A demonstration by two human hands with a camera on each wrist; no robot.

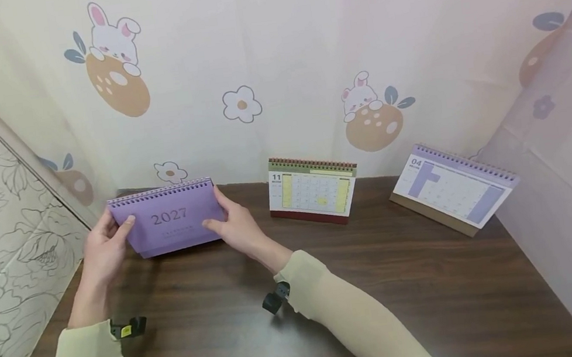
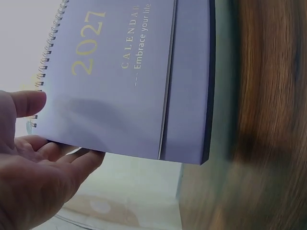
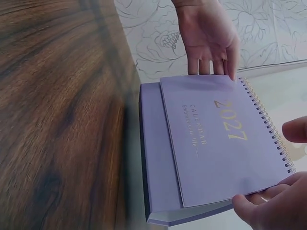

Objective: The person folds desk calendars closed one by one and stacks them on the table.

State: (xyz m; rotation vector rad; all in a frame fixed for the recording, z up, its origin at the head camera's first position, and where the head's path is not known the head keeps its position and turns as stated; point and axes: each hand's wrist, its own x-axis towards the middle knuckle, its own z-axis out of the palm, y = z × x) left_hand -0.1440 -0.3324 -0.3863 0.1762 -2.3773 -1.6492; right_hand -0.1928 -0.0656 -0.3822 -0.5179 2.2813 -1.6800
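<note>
A purple spiral-bound desk calendar [image 1: 172, 227] with "2027" on its cover is at the left of the table, near the wall. My left hand [image 1: 105, 246] grips its left end, with the thumb on the front near the rings. On the opposite end, my right hand [image 1: 238, 222] holds it with the thumb in front and fingers at the side. In the left wrist view, the calendar's cover [image 2: 110, 96] stands in front of a wider purple base [image 2: 189, 105]. Whether its bottom edge touches the table cannot be told.
An upright desk calendar [image 1: 314, 190] showing "11" stands at the back middle of the dark wooden table [image 1: 218, 327]. Another calendar [image 1: 451, 186], marked "04", stands angled at the right. Behind them hangs a bunny-print cloth [image 1: 292, 42]; a flower-patterned panel [image 1: 3, 252] borders the left side.
</note>
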